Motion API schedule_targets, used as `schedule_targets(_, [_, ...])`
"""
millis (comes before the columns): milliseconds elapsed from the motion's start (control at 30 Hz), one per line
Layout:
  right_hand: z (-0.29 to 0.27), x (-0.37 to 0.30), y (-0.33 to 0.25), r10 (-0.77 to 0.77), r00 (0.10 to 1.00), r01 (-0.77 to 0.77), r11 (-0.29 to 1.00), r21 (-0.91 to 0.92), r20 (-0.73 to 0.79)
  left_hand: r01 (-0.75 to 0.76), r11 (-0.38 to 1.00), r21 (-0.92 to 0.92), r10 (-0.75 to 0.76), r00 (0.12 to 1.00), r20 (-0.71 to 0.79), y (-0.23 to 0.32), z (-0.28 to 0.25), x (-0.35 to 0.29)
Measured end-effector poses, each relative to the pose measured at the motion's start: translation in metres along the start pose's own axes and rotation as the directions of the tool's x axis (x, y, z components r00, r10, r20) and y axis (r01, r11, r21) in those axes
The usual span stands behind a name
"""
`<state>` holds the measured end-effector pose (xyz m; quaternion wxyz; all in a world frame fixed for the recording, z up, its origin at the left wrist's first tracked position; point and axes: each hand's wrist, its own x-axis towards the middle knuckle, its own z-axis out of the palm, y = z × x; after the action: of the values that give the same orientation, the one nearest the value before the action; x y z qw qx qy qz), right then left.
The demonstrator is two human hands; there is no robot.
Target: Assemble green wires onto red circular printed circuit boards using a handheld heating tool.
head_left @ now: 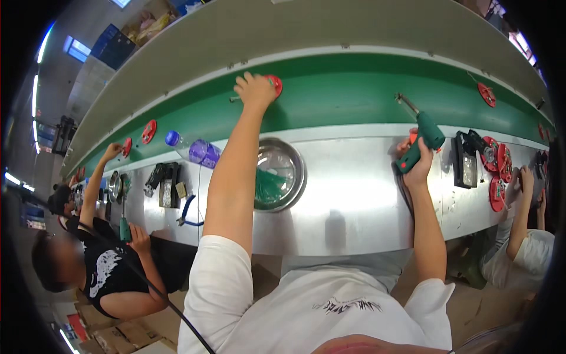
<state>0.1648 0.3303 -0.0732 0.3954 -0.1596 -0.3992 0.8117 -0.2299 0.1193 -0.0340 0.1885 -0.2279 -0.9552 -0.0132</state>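
Observation:
My left hand (255, 91) reaches over the green belt with its fingers apart. A red round part (276, 86) lies at its thumb side, partly covered by the hand; whether they touch I cannot tell. A thin pale lead sticks out left of the hand. In my right hand (417, 168) is a green pistol-shaped soldering gun (430, 133), its metal tip pointing up and left over the belt. Between my arms, a round steel bowl (299, 183) holds a bundle of thin green pieces, probably wires; my left forearm hides its left edge.
Left of my arm lie a purple-labelled bottle (203, 153), blue-handled pliers (187, 211) and a black stand (169, 186). At right are another black stand (465, 160) and several red round parts (498, 192). Co-workers sit at left (112, 259) and right (527, 253).

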Motion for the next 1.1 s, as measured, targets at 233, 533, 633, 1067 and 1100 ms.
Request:
schedule_targets(233, [-0.001,-0.006,-0.001,-0.019,1.0,0.019,1.0,0.001,0.013,0.021,0.936,-0.351,-0.034,0.999,-0.031,0.002,0.022,-0.012])
schedule_targets(533, [-0.015,0.002,-0.002,0.019,0.999,-0.021,0.999,0.039,0.042,-0.476,0.349,-0.807,0.408,0.853,-0.326,0.092,-0.138,-0.176])
schedule_targets(633, [0.003,-0.003,-0.004,0.033,0.998,-0.03,0.997,0.071,-0.05,-0.49,0.415,-0.767,0.409,0.853,-0.324,0.103,-0.133,-0.262])
schedule_targets(1067, [-0.006,-0.003,0.0,-0.003,1.0,0.003,0.998,0.059,-0.011,-0.49,0.67,-0.557,0.393,0.871,-0.294,0.055,-0.139,-0.311])
schedule_targets(1100, [-0.005,-0.001,0.001,0.002,1.0,-0.001,0.998,0.061,-0.007,-0.528,0.682,-0.506,0.404,0.849,-0.34,0.045,-0.141,-0.304])
